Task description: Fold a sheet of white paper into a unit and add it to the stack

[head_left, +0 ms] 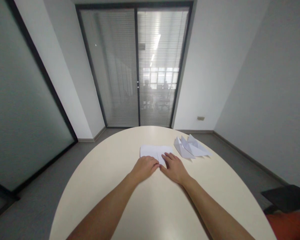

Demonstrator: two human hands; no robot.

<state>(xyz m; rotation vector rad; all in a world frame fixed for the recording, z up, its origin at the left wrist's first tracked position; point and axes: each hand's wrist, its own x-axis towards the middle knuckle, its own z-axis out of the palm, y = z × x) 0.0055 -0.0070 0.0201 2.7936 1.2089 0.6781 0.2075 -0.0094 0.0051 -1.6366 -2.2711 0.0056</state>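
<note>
Align paper (151,150) edges, press flat on desk (95,186); left grip (145,167) curled, can't tell if pinching, right grip (175,168) spread.

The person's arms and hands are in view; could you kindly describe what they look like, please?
The left hand and right hand are bare, with no gloves visible. The left forearm and right forearm show no sleeve, watch or bracelet.

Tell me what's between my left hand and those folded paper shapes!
In the head view, your right hand and part of the white sheet lie between your left hand and the folded paper shapes.
</note>
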